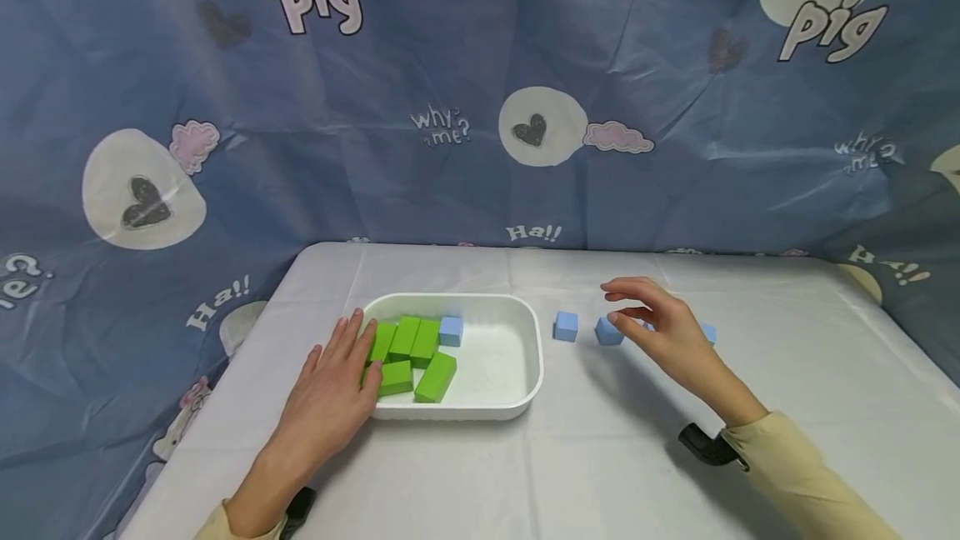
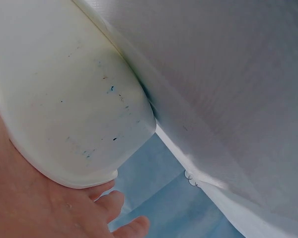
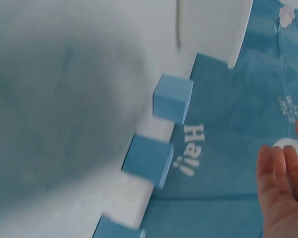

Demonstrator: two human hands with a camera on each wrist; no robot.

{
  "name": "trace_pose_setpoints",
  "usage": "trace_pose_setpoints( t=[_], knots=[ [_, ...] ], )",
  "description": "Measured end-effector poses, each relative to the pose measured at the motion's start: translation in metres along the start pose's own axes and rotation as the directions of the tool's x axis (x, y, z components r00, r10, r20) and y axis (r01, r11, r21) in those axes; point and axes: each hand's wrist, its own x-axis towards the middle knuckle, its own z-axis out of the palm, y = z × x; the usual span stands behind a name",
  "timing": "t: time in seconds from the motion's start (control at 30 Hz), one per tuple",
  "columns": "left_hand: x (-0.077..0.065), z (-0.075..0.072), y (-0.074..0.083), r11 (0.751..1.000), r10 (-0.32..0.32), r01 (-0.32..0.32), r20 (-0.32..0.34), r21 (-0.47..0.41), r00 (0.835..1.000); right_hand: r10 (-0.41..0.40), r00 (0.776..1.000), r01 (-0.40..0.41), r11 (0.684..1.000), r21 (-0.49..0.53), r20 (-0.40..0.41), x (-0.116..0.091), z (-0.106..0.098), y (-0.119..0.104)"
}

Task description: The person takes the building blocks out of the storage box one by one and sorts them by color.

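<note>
My left hand (image 1: 333,382) rests against the left end of a white plastic tray (image 1: 480,411), fingers straight over its rim. In the left wrist view that hand (image 2: 44,188) touches the tray's outer side (image 2: 74,109). Several green blocks (image 1: 435,377) and one blue cube (image 1: 451,331) lie inside the tray. Right of it, a row of several blue cubes (image 1: 566,327) sits on the table. Above the row hovers my right hand (image 1: 667,336), holding nothing, its thumb apart from its bent fingers. It partly hides a blue cube (image 1: 609,332) and others behind it.
A white cloth covers the table (image 1: 480,482). Behind and left of it hangs a blue patterned curtain (image 1: 420,182). Dark wrist devices show at the left cuff (image 1: 298,511) and the right cuff (image 1: 708,445).
</note>
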Motion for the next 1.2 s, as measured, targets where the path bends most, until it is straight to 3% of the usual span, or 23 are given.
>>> trace_pose_setpoints(
  t=[0.23, 0.5, 0.9, 1.2],
  knots=[
    [0.001, 0.002, 0.001, 1.000, 0.001, -0.001, -0.003, 0.006, 1.000, -0.021, 0.999, 0.021, 1.000, 0.011, 0.042, 0.011, 0.018, -0.025],
    [0.000, 0.004, 0.001, 1.000, -0.006, 0.006, 0.004, 0.002, 1.000, -0.028, 0.997, 0.026, 0.999, 0.022, 0.078, 0.021, 0.039, -0.003],
    [0.000, 0.003, -0.001, 1.000, -0.007, 0.007, -0.006, -0.005, 1.000, -0.016, 0.981, 0.006, 0.999, 0.054, 0.193, 0.041, 0.080, -0.011],
    [0.000, 0.002, -0.001, 1.000, -0.006, 0.006, -0.002, -0.006, 1.000, -0.014, 0.937, 0.001, 0.999, 0.038, 0.350, 0.054, 0.106, -0.015]
  ],
)
